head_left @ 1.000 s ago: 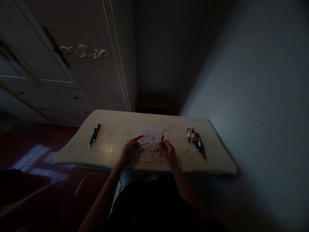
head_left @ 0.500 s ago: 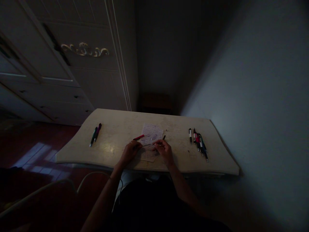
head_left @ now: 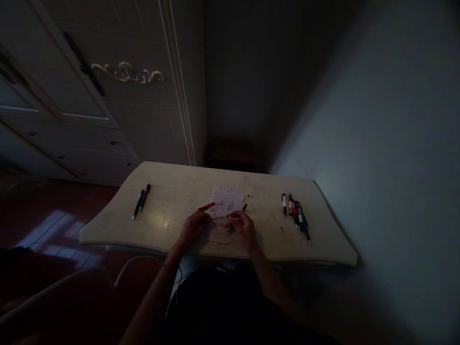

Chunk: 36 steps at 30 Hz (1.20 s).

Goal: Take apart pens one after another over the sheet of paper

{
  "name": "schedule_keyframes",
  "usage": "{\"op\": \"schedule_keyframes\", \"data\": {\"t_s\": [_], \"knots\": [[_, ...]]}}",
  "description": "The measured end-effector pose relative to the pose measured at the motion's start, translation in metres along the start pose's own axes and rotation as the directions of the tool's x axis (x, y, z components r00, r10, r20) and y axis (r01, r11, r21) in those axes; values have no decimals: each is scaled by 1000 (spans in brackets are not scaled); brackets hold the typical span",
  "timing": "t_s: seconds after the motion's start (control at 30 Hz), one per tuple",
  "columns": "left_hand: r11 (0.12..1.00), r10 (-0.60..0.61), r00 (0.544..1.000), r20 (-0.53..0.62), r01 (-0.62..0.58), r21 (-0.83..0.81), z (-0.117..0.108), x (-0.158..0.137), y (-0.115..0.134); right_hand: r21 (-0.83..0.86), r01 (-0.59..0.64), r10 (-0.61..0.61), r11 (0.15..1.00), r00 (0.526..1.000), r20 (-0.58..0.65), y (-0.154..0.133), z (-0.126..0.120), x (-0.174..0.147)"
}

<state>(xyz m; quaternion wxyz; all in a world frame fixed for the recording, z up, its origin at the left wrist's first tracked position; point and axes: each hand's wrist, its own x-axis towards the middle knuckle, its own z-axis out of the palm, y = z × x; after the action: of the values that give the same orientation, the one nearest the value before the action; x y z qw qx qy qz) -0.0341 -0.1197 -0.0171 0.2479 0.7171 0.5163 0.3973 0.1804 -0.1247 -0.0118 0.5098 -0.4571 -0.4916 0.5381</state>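
Over a sheet of handwritten paper [head_left: 227, 195], a thin dark pen refill [head_left: 218, 218] stretches between my two hands. My left hand [head_left: 196, 226] pinches its left end. At its right end are the closed fingertips of my right hand [head_left: 245, 227], which hide that tip. A red pen barrel [head_left: 206, 206] lies just beyond my left fingers, on the paper's left edge. Close behind my right hand is a short dark pen part [head_left: 245, 207]. The paper's lower part shows between my hands.
Several pens [head_left: 298, 215] lie grouped at the right of the pale table [head_left: 172, 191]. A green pen [head_left: 138, 205] and a purple pen [head_left: 145, 197] rest on the left. Small bits [head_left: 247, 195] lie near the paper. A wall [head_left: 395, 167] borders the right; a cabinet [head_left: 143, 120] stands back left.
My right hand has shifted slightly left toward my left hand, so less of the refill shows between them. The pens lie where they were.
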Motion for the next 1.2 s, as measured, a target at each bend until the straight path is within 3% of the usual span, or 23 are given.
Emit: {"op": "schedule_keyframes", "data": {"t_s": [0.43,0.9,1.2], "knots": [[999,-5,1000,-13,5,-39,-1,2,-4,-15,-18,19,1000,1000,9,-1,2,-1],[990,104,993,45,-100,-100,-3,3,-8,-186,-5,24,983,994,104,4,5,-1],[988,14,995,-103,-29,-154,-3,3,0,-181,-19,31,983,997,63,-4,6,-3]]}}
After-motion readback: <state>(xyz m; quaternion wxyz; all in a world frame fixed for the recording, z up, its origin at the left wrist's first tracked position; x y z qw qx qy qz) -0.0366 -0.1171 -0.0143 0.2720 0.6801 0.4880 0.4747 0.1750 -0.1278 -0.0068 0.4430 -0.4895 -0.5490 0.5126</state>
